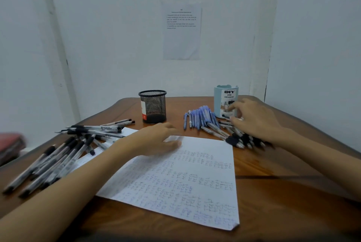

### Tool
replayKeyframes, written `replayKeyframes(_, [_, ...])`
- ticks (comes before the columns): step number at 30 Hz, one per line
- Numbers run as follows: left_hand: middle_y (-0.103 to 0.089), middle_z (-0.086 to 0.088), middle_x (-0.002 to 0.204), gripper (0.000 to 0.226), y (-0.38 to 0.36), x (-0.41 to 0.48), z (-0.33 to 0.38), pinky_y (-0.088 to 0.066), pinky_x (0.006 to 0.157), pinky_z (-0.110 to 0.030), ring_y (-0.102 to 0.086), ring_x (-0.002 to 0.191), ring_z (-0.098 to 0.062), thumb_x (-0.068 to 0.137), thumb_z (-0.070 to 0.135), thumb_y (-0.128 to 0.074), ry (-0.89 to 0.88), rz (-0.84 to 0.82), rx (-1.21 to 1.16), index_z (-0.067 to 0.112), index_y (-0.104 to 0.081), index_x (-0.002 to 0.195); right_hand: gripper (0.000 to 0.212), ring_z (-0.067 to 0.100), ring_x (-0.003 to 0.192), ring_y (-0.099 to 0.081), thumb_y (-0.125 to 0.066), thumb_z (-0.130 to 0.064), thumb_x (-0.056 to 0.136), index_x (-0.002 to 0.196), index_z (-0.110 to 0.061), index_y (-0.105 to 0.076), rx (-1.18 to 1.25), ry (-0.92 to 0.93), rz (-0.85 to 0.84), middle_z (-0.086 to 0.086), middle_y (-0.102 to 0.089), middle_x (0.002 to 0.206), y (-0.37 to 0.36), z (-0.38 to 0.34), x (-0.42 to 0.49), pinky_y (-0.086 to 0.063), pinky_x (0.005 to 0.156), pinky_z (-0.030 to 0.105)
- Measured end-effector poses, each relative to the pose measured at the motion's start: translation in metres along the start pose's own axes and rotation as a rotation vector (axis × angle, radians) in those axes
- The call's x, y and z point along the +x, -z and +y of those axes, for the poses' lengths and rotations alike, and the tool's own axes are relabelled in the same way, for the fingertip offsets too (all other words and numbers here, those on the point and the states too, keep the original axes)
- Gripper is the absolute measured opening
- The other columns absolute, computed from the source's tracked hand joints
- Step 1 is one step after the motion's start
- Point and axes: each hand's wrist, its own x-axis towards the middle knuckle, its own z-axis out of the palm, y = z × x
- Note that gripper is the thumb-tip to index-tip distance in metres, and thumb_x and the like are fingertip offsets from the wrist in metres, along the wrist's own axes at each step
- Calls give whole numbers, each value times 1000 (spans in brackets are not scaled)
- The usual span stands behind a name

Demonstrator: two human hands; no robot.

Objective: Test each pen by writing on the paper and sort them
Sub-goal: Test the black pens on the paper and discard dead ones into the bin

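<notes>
Black-capped pens (58, 155) are heaped loosely on the tabletop (273, 193), on the outer side of the left hand (156, 138) and its forearm. The heap lies partly over a second sheet (129, 131). A fanned row of blue pens (201, 117) is located between the two hands, just beside the thumb side of the right hand (254, 119). A cluster of black-gripped pens (237, 141) is located directly beneath the right hand and its wrist. The paper (185, 183), covered with rows of test marks, extends from under the left hand toward the person. The left hand is laid flat on the far edge of the paper with its fingers relaxed and extended, and nothing is gripped by it. The right hand is held above the cluster with its fingers loosely bent toward a pale blue desk organizer (224, 97), which stands just beyond the fingertips. A dark pen end (226, 116) is seen below those fingertips, but because of blur it cannot be told whether it is pinched. A black mesh cup (152, 107) stands beyond the left hand. A printed sheet (182, 32) is fixed to the wall beyond both hands.
</notes>
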Motion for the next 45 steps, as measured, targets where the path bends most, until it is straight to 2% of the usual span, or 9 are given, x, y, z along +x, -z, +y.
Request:
replayKeyframes(5, [-36,5,145,46,19,-22,-26,-33,107,-33,-39,129,-14,97,43,-39,111,-11,92,27,-40,140,25,11,90,-49,-53,-26,92,116,-25,-61,141,136,-15,-1,-59,109,1,-54,9,-40,71,27])
replayKeyframes(9, [-42,4,138,44,32,-65,-66,-36,101,-30,-43,121,-14,97,41,-41,250,50,72,25,-42,138,26,18,96,-55,-53,-21,89,112,-26,-64,243,289,-108,-6,-50,95,-12,-118,19,-39,75,27])
replayKeyframes(15, [-47,-3,131,40,37,-127,-119,-38,98,-29,-48,115,-19,96,35,-46,413,161,13,18,-48,132,29,16,100,-55,-54,-36,92,116,-21,-61,305,464,-347,-2,-57,107,-39,-204,36,-40,74,27])
replayKeyframes(19, [-45,-6,134,42,30,-148,-132,-32,103,-27,-44,122,-21,97,32,-44,477,152,-25,14,-45,135,35,11,91,-52,-56,-52,87,102,-22,-62,275,443,-488,-8,-55,97,-58,-232,41,-44,72,28])
replayKeyframes(24, [-41,-8,141,43,14,-156,-137,-30,105,-28,-42,126,-21,100,32,-36,500,97,-50,12,-41,138,21,12,70,-58,-62,-31,89,102,-17,-69,400,308,-575,-8,-57,81,-57,-230,45,-53,59,24])
replayKeyframes(28, [-45,-8,136,41,17,-154,-133,-34,102,-30,-46,120,-21,100,31,-37,500,121,-44,13,-43,136,11,12,79,-56,-61,-24,90,96,-17,-66,491,217,-639,-6,-54,94,-54,-219,43,-49,54,20])
replayKeyframes(33, [-46,-4,131,39,30,-140,-117,-38,100,-36,-49,114,-19,99,35,-36,461,187,-23,19,-46,134,7,10,62,-60,-60,-10,89,88,-17,-59,753,102,-532,0,-63,81,-43,-194,37,-46,45,19])
replayKeyframes(39, [-45,-1,128,39,44,-102,-71,-41,92,-30,-50,108,-17,100,34,-35,309,218,9,15,-45,132,8,8,64,-53,-66,-19,86,91,-13,-67,1259,-219,-262,1,-61,77,6,-131,32,-46,45,16])
replayKeyframes(45, [-48,-1,125,37,33,-40,-19,-36,95,-28,-46,116,-18,100,30,-38,141,146,-59,13,-49,130,12,6,35,-47,-48,-23,97,105,-13,-48,1266,-292,-101,15,-66,81,9,-47,10,-30,30,15])
